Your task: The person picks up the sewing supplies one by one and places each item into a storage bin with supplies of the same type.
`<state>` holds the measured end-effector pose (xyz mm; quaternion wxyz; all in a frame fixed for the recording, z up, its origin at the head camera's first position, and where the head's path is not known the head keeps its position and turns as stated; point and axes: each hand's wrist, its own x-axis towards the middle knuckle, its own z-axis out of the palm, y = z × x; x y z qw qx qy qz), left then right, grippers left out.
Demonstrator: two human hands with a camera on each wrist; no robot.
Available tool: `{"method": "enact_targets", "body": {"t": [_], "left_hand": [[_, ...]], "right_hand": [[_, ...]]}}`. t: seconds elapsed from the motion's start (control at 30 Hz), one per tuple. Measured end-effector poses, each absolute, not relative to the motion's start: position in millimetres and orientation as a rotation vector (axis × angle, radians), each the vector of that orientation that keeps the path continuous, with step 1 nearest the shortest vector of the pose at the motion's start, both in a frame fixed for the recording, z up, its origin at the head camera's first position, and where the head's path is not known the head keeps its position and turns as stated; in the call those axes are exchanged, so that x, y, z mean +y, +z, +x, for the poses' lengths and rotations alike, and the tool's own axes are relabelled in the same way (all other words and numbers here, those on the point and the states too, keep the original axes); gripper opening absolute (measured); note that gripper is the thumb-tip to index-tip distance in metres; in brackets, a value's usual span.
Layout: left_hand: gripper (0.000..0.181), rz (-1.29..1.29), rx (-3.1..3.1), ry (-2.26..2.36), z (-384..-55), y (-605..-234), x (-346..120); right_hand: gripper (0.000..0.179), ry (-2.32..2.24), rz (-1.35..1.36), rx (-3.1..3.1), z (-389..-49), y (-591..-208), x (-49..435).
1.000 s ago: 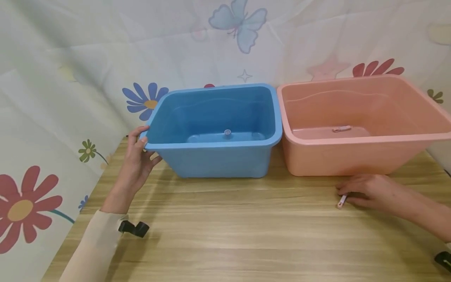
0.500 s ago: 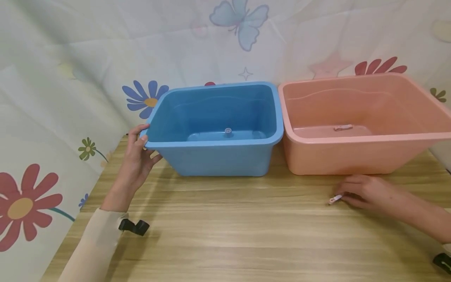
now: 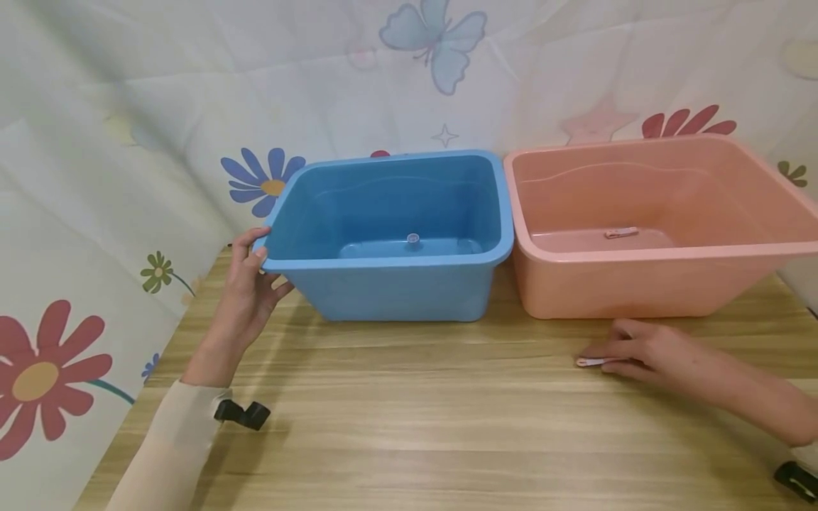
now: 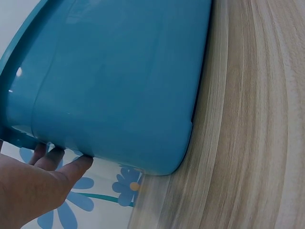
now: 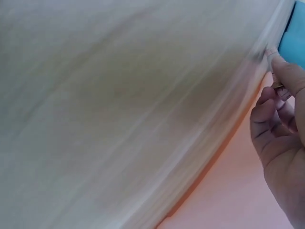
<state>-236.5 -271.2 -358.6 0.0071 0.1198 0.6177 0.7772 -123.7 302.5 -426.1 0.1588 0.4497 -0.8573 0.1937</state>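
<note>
My left hand grips the left rim of a blue plastic tub, its fingertips over the edge and other fingers under it. In the left wrist view, the fingers lie against the tub's end wall. My right hand is low over the table in front of the pink tub. Between its thumb and fingers it pinches a slim white-and-pink clip, which points left. The fingers hide part of the clip; its exact kind is unclear. A similar clip lies inside the pink tub.
A small round whitish thing is on the blue tub's floor. Both tubs stand side by side at the back of the wood-grain table, before a patterned cloth.
The right hand has shifted slightly left with the clip, whose free end has swung from pointing toward the front to pointing left. The left hand and both tubs have stayed put.
</note>
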Motion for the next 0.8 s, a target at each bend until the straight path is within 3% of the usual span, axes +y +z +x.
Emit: {"method": "enact_targets", "body": {"t": [0.1, 0.27, 0.5, 0.8], "left_hand": [[0.032, 0.382, 1.928, 2.433, -236, -359, -271], [0.033, 0.373, 1.928, 2.444, -237, -360, -271], [0.035, 0.349, 1.929, 2.443, -238, -358, -271], [0.034, 0.353, 1.924, 2.443, -238, -358, -270]], "right_hand": [[0.039, 0.542, 1.341, -2.439, -122, -425, 298], [0.019, 0.529, 1.357, -2.479, -117, -423, 293], [0.036, 0.466, 1.377, -2.551, -109, -421, 285], [0.032, 0.641, 1.368, -2.712, -108, -421, 283]]}}
